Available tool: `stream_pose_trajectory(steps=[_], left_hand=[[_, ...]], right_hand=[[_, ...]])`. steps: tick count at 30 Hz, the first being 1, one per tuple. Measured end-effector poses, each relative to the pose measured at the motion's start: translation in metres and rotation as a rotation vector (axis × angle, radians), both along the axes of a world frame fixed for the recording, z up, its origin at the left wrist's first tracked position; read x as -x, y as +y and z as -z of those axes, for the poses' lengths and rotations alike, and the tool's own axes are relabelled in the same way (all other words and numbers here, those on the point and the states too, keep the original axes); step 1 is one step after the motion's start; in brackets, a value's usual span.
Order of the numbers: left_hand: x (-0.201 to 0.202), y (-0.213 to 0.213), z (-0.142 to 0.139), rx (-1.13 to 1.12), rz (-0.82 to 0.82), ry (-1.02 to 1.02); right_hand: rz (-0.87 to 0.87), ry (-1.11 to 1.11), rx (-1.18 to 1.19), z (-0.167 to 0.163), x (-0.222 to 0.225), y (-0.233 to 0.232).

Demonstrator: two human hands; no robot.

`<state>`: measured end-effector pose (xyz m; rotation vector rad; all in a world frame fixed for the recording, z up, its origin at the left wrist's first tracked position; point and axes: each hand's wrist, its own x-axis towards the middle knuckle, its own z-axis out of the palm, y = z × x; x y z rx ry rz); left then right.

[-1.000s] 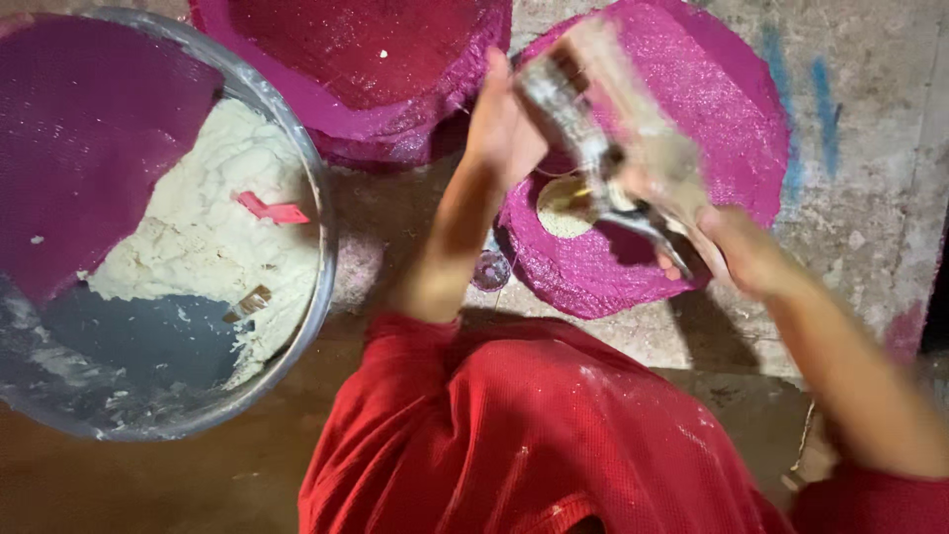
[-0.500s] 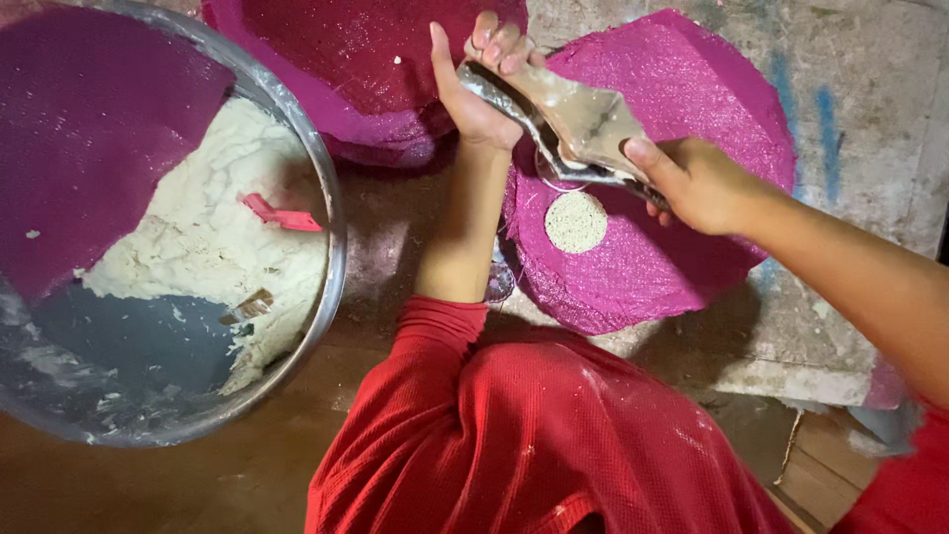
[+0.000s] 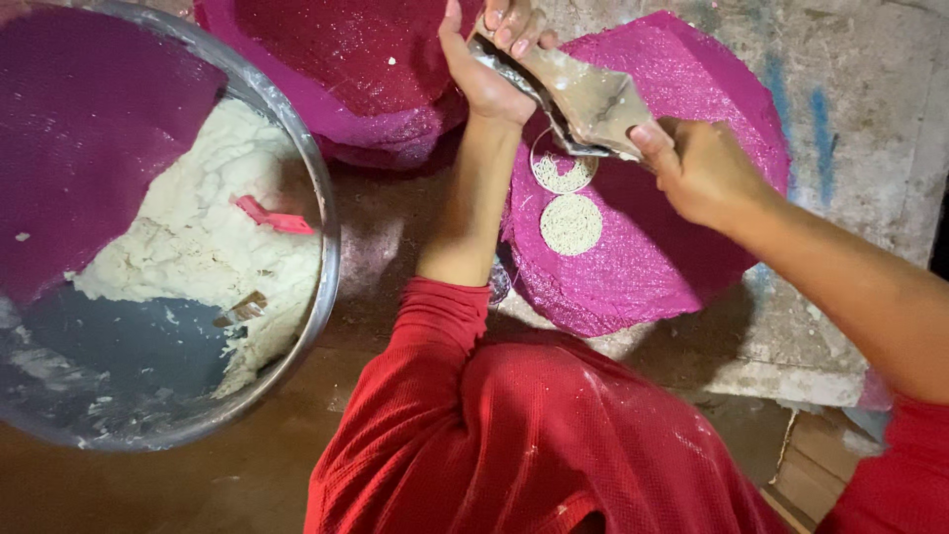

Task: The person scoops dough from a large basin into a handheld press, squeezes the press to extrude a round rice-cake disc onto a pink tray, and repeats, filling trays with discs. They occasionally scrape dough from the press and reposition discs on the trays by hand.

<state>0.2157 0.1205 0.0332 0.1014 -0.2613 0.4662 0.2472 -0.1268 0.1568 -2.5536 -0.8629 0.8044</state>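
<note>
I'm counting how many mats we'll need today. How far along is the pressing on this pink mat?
Done: one round noodle disc lies finished on the pink mat. In hand: the left hand and right hand hold the metal press over a second disc that looks part-formed. Left: most of the mat is bare, and plenty of white dough sits in the steel basin.

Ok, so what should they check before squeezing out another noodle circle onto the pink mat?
1. Both hands on the metal press: ok, left hand grips the far end, right hand the near end.
2. Press over the pink mat: ok.
3. Last noodle disc free of the press: cannot tell, the press hides its top edge.
4. Finished disc lies flat and apart: ok.
5. Bare room left on the mat: ok, nearer the right arm.
6. Dough in the steel bowl: ok, plenty.
</note>
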Motion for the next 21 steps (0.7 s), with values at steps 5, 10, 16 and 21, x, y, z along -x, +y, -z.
stream_pose_trajectory(steps=[5,10,16,21], left_hand=[[0.017,0.009,-0.002,-0.079,-0.053,0.098],[0.012,-0.017,-0.001,0.178,0.008,0.333],[-0.007,-0.008,-0.007,0.162,-0.025,0.316],[-0.009,-0.01,-0.008,0.133,-0.061,0.393]], right_hand=[[0.044,0.122,-0.038,0.017,0.014,0.005],[0.138,0.219,0.191,0.003,0.003,-0.002],[0.037,-0.022,0.025,0.007,-0.008,-0.003],[0.057,0.015,0.013,0.02,-0.012,-0.01]])
